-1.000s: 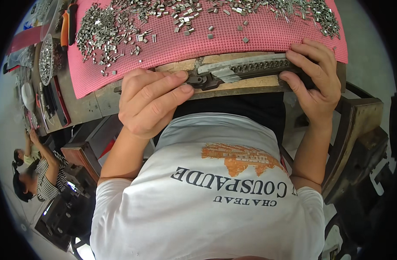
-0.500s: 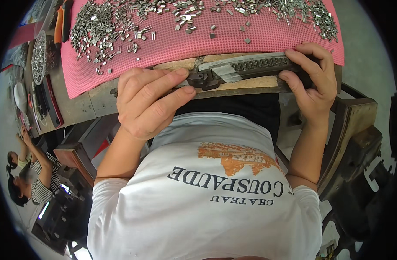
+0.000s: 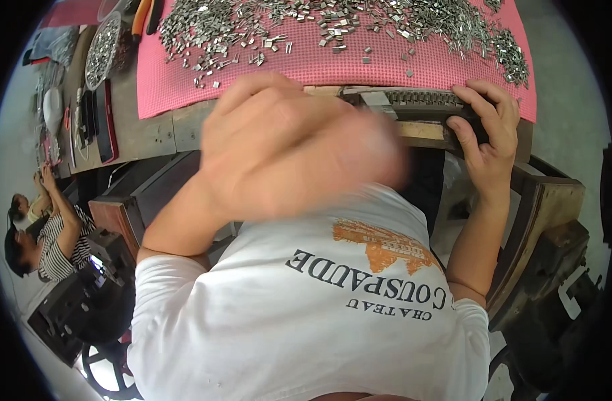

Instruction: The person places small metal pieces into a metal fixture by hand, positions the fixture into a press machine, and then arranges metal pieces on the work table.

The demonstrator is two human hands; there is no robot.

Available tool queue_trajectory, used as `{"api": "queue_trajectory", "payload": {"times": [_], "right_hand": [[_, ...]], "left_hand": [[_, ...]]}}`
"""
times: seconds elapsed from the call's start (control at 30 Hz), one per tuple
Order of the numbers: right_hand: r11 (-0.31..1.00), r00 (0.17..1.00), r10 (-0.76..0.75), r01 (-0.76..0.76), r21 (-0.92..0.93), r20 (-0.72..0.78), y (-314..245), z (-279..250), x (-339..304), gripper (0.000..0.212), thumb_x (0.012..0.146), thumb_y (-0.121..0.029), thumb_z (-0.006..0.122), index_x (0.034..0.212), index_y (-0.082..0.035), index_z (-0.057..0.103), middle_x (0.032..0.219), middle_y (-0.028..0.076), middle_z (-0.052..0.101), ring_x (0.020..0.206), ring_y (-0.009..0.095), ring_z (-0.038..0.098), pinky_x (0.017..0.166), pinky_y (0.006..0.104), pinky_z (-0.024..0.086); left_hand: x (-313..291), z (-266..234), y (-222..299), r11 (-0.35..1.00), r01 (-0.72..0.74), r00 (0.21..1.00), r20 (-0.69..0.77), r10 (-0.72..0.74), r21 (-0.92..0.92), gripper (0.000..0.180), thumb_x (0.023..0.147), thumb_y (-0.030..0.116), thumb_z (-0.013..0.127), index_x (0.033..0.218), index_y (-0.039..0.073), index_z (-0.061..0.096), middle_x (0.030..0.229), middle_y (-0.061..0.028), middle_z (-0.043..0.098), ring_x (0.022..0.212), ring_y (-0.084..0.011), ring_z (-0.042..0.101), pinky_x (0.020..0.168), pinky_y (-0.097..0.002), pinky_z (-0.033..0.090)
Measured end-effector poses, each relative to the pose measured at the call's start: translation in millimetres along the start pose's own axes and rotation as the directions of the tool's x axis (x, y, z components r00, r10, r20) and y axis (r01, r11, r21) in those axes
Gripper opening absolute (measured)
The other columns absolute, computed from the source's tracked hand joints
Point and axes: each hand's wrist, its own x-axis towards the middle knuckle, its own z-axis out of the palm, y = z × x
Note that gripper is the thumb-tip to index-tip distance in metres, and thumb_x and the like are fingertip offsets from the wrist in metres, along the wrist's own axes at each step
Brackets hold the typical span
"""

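Note:
My left hand (image 3: 292, 147) is raised off the bench, close to the camera and blurred by motion; whether it holds anything cannot be made out. My right hand (image 3: 490, 137) grips the right end of a long dark metal bar (image 3: 419, 100) with a toothed top. The bar lies along the near edge of the wooden bench (image 3: 152, 134). Just behind it a pink mat (image 3: 386, 67) is strewn with several small silver metal pieces (image 3: 219, 27). The left end of the bar is hidden behind my left hand.
A round dish of metal pieces (image 3: 104, 47) and orange-handled pliers (image 3: 142, 13) sit at the bench's far left. Another person (image 3: 45, 227) works lower left beside a dark machine (image 3: 78, 301). A heavy wooden and metal frame (image 3: 546, 214) stands to my right.
My left hand has left the bar's left end and swung up toward the camera. My right hand keeps its grip on the right end. The view has tilted slightly.

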Motion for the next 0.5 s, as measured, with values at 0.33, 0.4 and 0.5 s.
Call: {"api": "queue_trajectory", "payload": {"times": [0.33, 0.4, 0.5], "right_hand": [[0.994, 0.993, 0.107, -0.105, -0.032, 0.057, 20, 4, -9, 0.035, 0.079, -0.017, 0.080, 0.113, -0.011, 0.074, 0.112, 0.007, 0.066, 0.107, 0.027, 0.059, 0.097, 0.0381, 0.040], [0.999, 0.999, -0.007, 0.006, -0.036, -0.032, -3, 0, -1, 0.036, 0.078, -0.017, 0.080, 0.113, -0.012, 0.074, 0.112, 0.007, 0.066, 0.107, 0.027, 0.059, 0.096, 0.0384, 0.040], [0.999, 0.999, -0.033, 0.031, -0.035, -0.034, 0, 5, 1, 0.037, 0.078, -0.017, 0.080, 0.114, -0.012, 0.074, 0.112, 0.006, 0.066, 0.106, 0.026, 0.059, 0.096, 0.0381, 0.039]], "left_hand": [[-19, -50, 43, 0.992, -0.021, 0.989, -0.143, 0.039, 0.123, 0.072, 0.083, 0.026, 0.067, 0.146, 0.014, 0.035, 0.115, -0.0122, 0.067, 0.085, -0.0255, 0.068, 0.088, -0.0425, 0.047], [-33, -87, 44, 0.987, -0.007, 0.988, -0.148, 0.031, 0.159, 0.069, 0.086, 0.030, 0.061, 0.147, 0.018, 0.033, 0.118, -0.0117, 0.066, 0.085, -0.0251, 0.068, 0.091, -0.0435, 0.045], [-71, -146, -27, 0.984, -0.030, 0.978, -0.198, 0.065, 0.177, 0.064, 0.090, 0.035, 0.053, 0.149, 0.025, 0.030, 0.122, -0.0109, 0.064, 0.086, -0.0245, 0.069, 0.095, -0.0449, 0.044]]}}
